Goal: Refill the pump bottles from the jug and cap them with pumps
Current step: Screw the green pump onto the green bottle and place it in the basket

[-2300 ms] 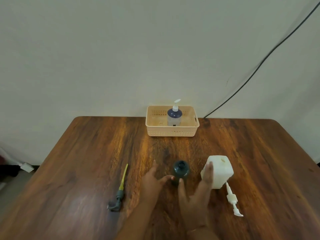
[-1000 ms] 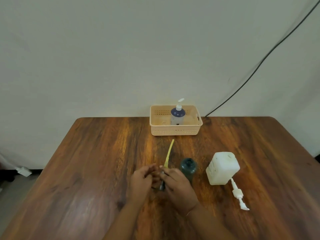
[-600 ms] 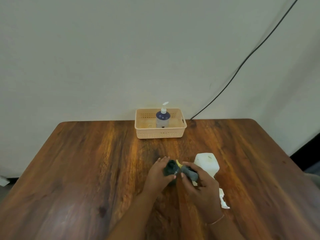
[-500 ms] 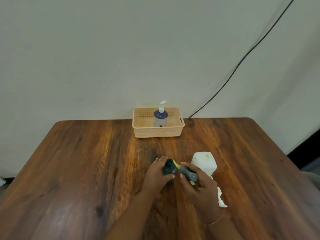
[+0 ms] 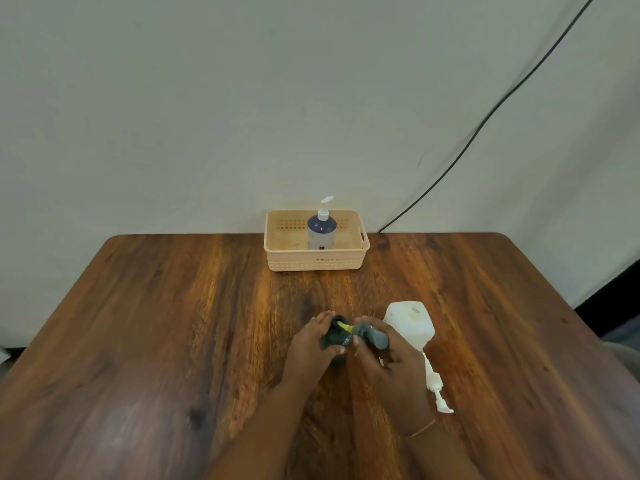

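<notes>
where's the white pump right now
In the head view the white pump lies on the table, right of centre, just nearer than the jug and beside the right hand.

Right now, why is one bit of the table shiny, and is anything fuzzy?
Head view: glare makes a pale patch on the table, front left; the left hand on the dark bottle and right hand on the grey pump look a little soft; the holes in the basket show clearly.
</notes>
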Motion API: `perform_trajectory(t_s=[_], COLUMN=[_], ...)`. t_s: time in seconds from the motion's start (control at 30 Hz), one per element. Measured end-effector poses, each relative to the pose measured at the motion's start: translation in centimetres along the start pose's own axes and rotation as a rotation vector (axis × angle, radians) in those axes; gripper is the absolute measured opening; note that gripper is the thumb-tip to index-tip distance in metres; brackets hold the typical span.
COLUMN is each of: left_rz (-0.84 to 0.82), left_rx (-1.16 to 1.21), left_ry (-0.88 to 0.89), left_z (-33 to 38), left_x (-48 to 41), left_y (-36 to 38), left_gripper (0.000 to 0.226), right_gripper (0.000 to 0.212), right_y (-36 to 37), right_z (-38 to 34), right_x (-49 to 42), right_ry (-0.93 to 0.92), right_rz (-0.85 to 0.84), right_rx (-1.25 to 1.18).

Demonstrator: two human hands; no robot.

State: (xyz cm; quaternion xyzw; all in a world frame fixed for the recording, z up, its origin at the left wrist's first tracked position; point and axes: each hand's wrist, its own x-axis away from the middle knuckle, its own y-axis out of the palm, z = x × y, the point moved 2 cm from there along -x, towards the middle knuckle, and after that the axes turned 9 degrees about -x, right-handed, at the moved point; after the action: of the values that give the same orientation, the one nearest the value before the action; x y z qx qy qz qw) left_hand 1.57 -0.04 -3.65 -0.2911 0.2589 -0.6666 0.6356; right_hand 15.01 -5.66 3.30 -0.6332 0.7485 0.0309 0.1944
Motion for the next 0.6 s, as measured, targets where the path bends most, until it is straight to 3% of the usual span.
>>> perform_trajectory(t_s=[0.27,0.37,0.6], left_rz=[-0.014,0.005,-0.01], left_rx=[0.113,0.142,0.137], left_ry=[-0.002,-0.02,-0.019], left_z=[0.5,0.6,0.9], left_x=[0.2,0.4,0.4], left_y=[-0.6,-0.7,-1.1], left_gripper=[0.062,0.054,0.051], right_gripper=[0.021,0.019,0.031], right_y=[3.0,3.9,3.8], right_z=[3.4,4.1,4.2], right_x=[-4.9,-5.8,-6.2], right_ry=[0.337,0.367,0.399], right_rz=[-0.219,-0.307,-0.299], right_rx=[0.177,0.263,0.305])
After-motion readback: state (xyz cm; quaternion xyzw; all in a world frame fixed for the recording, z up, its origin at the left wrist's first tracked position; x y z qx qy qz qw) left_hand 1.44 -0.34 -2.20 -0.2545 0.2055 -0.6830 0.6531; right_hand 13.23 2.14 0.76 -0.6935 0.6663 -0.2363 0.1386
